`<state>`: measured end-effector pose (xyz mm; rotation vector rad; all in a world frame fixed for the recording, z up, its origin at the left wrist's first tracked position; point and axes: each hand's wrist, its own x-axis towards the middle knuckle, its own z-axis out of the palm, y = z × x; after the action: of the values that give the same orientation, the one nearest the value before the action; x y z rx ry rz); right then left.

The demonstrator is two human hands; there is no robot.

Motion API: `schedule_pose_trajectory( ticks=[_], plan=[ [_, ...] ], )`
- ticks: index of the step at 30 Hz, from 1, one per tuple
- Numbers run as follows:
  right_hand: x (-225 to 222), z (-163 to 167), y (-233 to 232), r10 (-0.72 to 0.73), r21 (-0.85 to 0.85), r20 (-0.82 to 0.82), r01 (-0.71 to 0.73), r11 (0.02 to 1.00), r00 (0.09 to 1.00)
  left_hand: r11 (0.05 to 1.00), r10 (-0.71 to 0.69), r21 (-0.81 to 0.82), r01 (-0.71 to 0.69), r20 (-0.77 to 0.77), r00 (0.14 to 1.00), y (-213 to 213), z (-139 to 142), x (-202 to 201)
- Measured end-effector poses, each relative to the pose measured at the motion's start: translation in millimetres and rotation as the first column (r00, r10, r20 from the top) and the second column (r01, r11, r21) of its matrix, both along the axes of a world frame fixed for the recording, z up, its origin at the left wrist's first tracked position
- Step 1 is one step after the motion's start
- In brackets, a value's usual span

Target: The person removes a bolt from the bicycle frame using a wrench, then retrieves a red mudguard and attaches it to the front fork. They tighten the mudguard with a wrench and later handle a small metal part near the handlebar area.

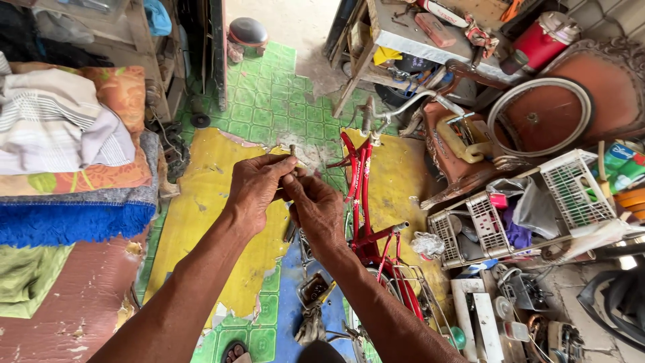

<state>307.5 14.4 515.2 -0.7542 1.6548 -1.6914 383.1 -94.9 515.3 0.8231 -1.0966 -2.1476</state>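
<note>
I hold a small metal part (pixel 293 149) between both hands, above the red bicycle frame (pixel 363 202). My left hand (pixel 259 187) pinches it; my right hand (pixel 317 205) grips it too. I judge I am fitting it; next needs careful turning.

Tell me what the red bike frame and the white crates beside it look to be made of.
Red bike frame: painted metal tube by the look, glossy red with slim round sections. White crates: probably moulded plastic, matt white lattice walls, though coated wire can't be ruled out. Small piece between left hand and right hand: too small to tell.
</note>
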Motion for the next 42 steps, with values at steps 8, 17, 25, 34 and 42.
schedule_pose_trajectory(
  ticks=[8,17,25,34,42],
  plan=[
    [-19.2,-4.4,-24.1,-0.112,-0.001,-0.118,0.113,0.994,0.987,0.998,0.008,-0.070,-0.005,0.053,0.999,-28.5,-1.1,-6.5],
    [-79.8,23.5,-74.8,-0.089,-0.030,-0.291,0.084,0.996,0.953,0.984,-0.120,-0.122,0.132,0.103,0.987,-81.8,6.6,-58.6],
    [-160.8,12.7,-134.4,-0.177,-0.031,-0.206,0.175,0.984,0.962,0.939,-0.299,-0.121,0.321,0.170,0.939,-163.6,9.6,-151.8],
    [-239.7,27.1,-196.7,-0.290,-0.079,0.023,0.290,0.954,0.957,0.953,-0.279,-0.094,0.289,0.106,0.954,-221.6,27.9,-226.5],
    [-296.5,31.1,-232.7,-0.505,-0.098,0.100,0.513,0.853,0.858,0.872,-0.464,-0.121,0.473,0.099,0.880,-275.1,27.3,-315.7]
  ],
)
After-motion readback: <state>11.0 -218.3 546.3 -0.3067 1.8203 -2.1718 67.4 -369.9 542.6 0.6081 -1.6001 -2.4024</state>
